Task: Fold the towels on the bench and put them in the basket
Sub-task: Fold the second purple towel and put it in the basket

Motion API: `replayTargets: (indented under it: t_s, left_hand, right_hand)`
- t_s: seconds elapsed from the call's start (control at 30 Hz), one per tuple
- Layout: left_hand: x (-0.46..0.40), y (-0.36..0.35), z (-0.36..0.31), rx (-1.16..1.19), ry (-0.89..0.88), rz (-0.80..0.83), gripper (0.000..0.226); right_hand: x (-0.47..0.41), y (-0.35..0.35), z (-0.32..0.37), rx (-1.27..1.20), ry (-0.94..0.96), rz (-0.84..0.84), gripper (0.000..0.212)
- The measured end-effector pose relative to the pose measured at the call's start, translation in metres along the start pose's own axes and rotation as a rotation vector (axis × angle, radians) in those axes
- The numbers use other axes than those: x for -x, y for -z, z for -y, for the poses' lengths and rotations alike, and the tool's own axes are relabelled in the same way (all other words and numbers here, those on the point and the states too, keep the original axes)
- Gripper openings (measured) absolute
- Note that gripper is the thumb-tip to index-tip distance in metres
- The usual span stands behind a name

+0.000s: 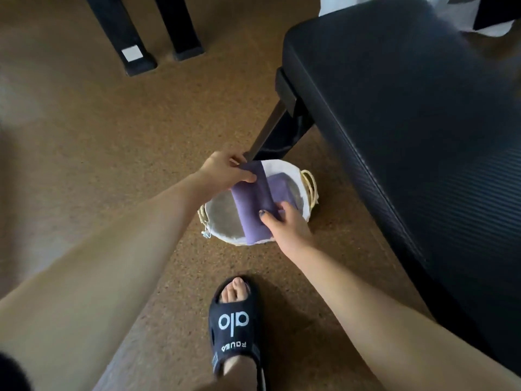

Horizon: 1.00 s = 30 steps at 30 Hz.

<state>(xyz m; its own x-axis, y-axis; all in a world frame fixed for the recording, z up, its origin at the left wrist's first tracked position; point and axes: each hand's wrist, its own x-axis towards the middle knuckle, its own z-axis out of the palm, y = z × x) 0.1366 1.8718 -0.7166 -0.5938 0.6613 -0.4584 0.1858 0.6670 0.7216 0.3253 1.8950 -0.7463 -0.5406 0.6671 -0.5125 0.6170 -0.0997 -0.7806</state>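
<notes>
Both bare arms are stretched down over the round wicker basket with white cloth lining (pixel 290 167) on the floor, left of the black padded bench (pixel 408 108). The folded purple towel (pixel 253 204) is pinched at its far end by the left hand (pixel 225 172) and gripped at its near end by the right hand (pixel 287 224), above the basket. Another folded purple towel (pixel 280 187) lies inside.

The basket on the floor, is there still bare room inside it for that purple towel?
Yes. The basket shows bare white lining on its near-left side, between the rim and the folded towel held over it. The far-right side is crowded: another folded purple towel already lies there. Both hands, left hand and right hand, grip the held towel over the middle.
</notes>
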Motion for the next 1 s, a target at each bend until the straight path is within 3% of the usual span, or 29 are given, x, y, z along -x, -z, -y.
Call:
replayTargets:
  t_s: [0.1,0.23,0.43,0.7,0.87,1.0]
  left_hand:
    - [-0.038,-0.021,0.038,-0.009,-0.007,-0.088,0.042]
    - [-0.073,-0.053,0.072,-0.095,-0.052,-0.077,0.043]
    - [-0.099,-0.088,0.113,-0.097,-0.042,-0.123,0.049]
    - [-0.101,-0.094,0.122,-0.189,-0.007,-0.096,0.051]
    - [-0.092,-0.099,0.117,-0.315,-0.021,-0.096,0.062]
    - [-0.084,-0.102,0.118,-0.464,-0.096,-0.164,0.054]
  right_hand:
    - [-0.040,-0.018,-0.010,0.124,0.013,-0.078,0.038]
    - [-0.077,-0.042,-0.037,0.422,-0.024,-0.117,0.043]
    - [-0.116,-0.053,-0.058,0.774,-0.040,-0.031,0.057]
    - [-0.127,-0.059,-0.065,0.823,-0.026,-0.012,0.056]
    - [-0.123,-0.058,-0.066,0.768,0.024,-0.051,0.043]
    - [-0.120,-0.057,-0.069,0.744,0.080,-0.085,0.035]
